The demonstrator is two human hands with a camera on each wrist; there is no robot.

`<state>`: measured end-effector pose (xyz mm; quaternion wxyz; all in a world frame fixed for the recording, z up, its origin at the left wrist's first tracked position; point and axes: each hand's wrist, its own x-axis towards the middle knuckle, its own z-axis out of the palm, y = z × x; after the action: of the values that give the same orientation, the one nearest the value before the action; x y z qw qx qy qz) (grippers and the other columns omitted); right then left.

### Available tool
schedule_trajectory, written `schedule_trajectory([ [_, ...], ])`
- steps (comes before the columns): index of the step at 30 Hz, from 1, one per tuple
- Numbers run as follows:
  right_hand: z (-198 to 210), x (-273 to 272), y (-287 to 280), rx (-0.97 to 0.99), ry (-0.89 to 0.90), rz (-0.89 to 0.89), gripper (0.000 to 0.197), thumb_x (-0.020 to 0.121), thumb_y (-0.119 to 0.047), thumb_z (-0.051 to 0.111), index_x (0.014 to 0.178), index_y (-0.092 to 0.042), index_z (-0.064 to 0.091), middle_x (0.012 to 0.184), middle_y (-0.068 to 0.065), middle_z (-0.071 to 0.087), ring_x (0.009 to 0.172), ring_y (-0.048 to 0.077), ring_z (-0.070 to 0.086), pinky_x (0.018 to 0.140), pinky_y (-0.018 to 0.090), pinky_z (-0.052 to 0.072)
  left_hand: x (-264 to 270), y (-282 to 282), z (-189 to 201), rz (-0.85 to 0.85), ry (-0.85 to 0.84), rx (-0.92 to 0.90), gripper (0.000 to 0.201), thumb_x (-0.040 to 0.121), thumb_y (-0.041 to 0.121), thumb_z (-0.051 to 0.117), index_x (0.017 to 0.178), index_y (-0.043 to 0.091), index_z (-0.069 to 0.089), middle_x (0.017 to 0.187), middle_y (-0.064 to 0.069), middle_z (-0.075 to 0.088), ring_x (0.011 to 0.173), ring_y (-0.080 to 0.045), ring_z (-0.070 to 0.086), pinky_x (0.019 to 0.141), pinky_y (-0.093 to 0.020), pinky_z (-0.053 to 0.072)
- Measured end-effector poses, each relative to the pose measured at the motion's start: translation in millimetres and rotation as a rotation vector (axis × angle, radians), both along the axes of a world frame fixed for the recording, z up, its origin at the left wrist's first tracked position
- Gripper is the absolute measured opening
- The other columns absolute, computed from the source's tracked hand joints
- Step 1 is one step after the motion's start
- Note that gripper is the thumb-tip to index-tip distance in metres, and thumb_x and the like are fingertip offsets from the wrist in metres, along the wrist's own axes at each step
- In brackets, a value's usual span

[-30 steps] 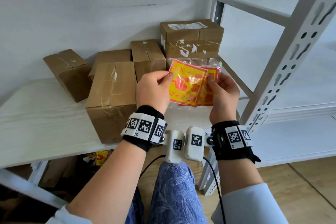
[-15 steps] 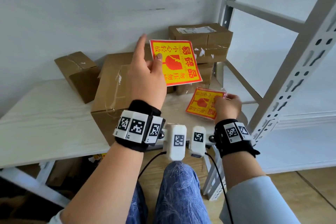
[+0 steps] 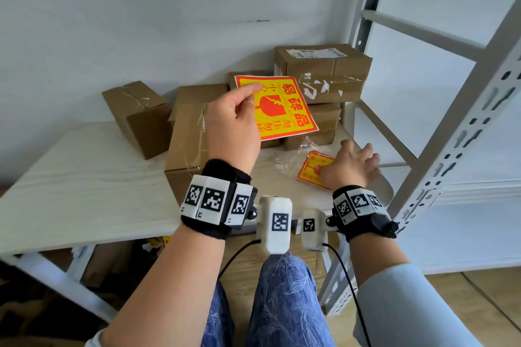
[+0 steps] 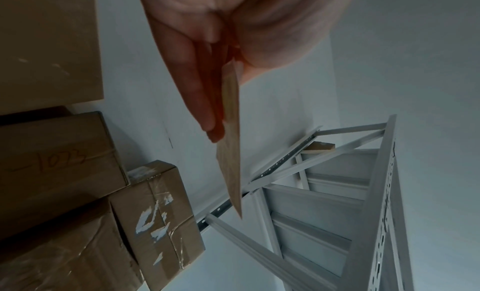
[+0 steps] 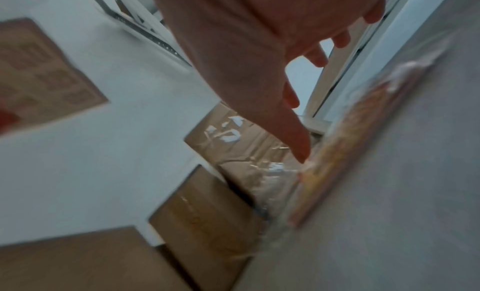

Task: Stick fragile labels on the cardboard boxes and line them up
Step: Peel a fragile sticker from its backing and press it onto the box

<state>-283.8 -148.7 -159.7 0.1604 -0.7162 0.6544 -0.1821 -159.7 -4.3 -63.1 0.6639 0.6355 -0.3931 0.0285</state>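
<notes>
Since the cardboard boxes (image 3: 186, 146) are rigid, taped and seemingly light, they can be slid along the white shelf (image 3: 70, 177) by their side faces when lined up; six are seen, clustered against the back wall, none yet labelled. A thin, flexible yellow-and-red fragile label (image 3: 282, 110) is pinched near its left edge between thumb and fingers of the left hand (image 3: 234, 127) and held in the air in front of the boxes. It is judged light and easily creased, best gripped at an edge or corner so the backing can be peeled. The remaining labels, in a crinkly clear packet (image 3: 310, 169), lie flat on the shelf under the right hand (image 3: 346, 166), whose fingers are spread and relaxed. Compared with half a second earlier, the packet has been set down and released, and the left index finger has been lowered onto the label.
</notes>
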Motion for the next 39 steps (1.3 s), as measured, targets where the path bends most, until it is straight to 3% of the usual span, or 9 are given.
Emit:
schedule_trajectory([
  [3,20.4,11.2,14.0,-0.236,-0.364,0.185,0.047,0.087,-0.032,0.069,0.129,-0.016,0.056,0.139,0.013,0.05,0.133,0.034,0.037,0.11,0.046,0.032,6.4,4.5,-0.7,-0.027,0.042,-0.017,0.029,0.1,0.015,0.049,0.12,0.017,0.071,0.114,0.001,0.072,0.104,-0.014,0.069,0.085,-0.046,0.058],
  [5,43.7,19.8,29.0,-0.378,-0.643,0.305,0.03,0.091,-0.025,0.065,0.118,-0.011,0.066,0.118,0.007,0.067,0.115,0.026,0.056,0.094,0.033,0.043,11.9,9.3,0.1,-0.039,0.055,-0.007,0.03,0.1,0.02,0.05,0.124,0.02,0.068,0.116,0.001,0.071,0.101,-0.018,0.07,0.075,-0.048,0.061],
  [9,86.3,32.8,58.7,-0.543,-0.927,0.375,0.019,0.095,-0.023,0.058,0.105,-0.012,0.07,0.098,-0.005,0.07,0.094,0.013,0.064,0.084,0.03,0.052,29.5,25.5,3.2,-0.095,0.106,0.061,0.037,0.1,0.022,0.053,0.137,0.024,0.057,0.123,0.0,0.066,0.093,-0.017,0.073,0.068,-0.043,0.062],
  [13,105.8,47.5,83.3,-0.682,-0.886,0.584,0.017,0.09,-0.026,0.064,0.1,-0.015,0.074,0.099,-0.003,0.07,0.098,0.017,0.063,0.086,0.037,0.05,43.7,41.6,6.7,-0.047,0.064,0.099,0.055,0.091,0.02,0.066,0.143,0.019,0.049,0.132,-0.002,0.062,0.12,-0.015,0.06,0.1,-0.039,0.052],
  [14,107.1,51.8,88.7,-0.686,-0.855,0.664,0.015,0.088,-0.025,0.069,0.098,-0.016,0.075,0.1,-0.002,0.071,0.1,0.017,0.063,0.088,0.036,0.049,44.9,43.6,6.6,-0.047,0.083,0.079,0.061,0.087,0.021,0.069,0.144,0.018,0.048,0.133,-0.004,0.061,0.123,-0.017,0.058,0.101,-0.043,0.051],
  [18,99.5,75.9,108.9,-0.62,-0.801,0.902,0.012,0.078,-0.027,0.081,0.087,-0.019,0.079,0.098,-0.005,0.072,0.102,0.015,0.064,0.092,0.038,0.049,58.0,55.3,3.8,-0.059,0.178,0.01,0.069,0.082,0.019,0.067,0.147,0.016,0.043,0.134,-0.008,0.06,0.119,-0.024,0.062,0.091,-0.051,0.056],
  [24,86.5,96.8,119.2,-0.527,-0.83,0.981,0.007,0.077,-0.021,0.083,0.084,-0.022,0.081,0.096,-0.009,0.073,0.1,0.011,0.065,0.09,0.039,0.052,77.5,65.7,-6.3,-0.095,0.351,-0.057,0.055,0.095,0.0,0.057,0.146,0.013,0.043,0.13,-0.015,0.061,0.101,-0.019,0.064,0.082,-0.036,0.057],
  [34,85.6,113.8,124.7,-0.499,-0.821,1.02,0.005,0.081,-0.022,0.079,0.084,-0.019,0.081,0.093,-0.006,0.075,0.091,0.011,0.069,0.083,0.038,0.055,88.9,74.4,-10.3,-0.124,0.342,-0.113,0.057,0.093,0.001,0.051,0.143,0.026,0.043,0.129,-0.013,0.061,0.114,-0.032,0.063,0.086,-0.045,0.058],
  [39,84.1,119.8,124.4,-0.559,-0.795,1.041,0.006,0.084,-0.016,0.076,0.082,-0.011,0.077,0.09,-0.002,0.074,0.088,0.015,0.069,0.081,0.039,0.054,87.1,77.4,-10.6,-0.169,0.38,-0.139,0.058,0.092,0.001,0.053,0.143,0.028,0.043,0.132,-0.019,0.057,0.115,-0.027,0.061,0.079,-0.035,0.058],
])
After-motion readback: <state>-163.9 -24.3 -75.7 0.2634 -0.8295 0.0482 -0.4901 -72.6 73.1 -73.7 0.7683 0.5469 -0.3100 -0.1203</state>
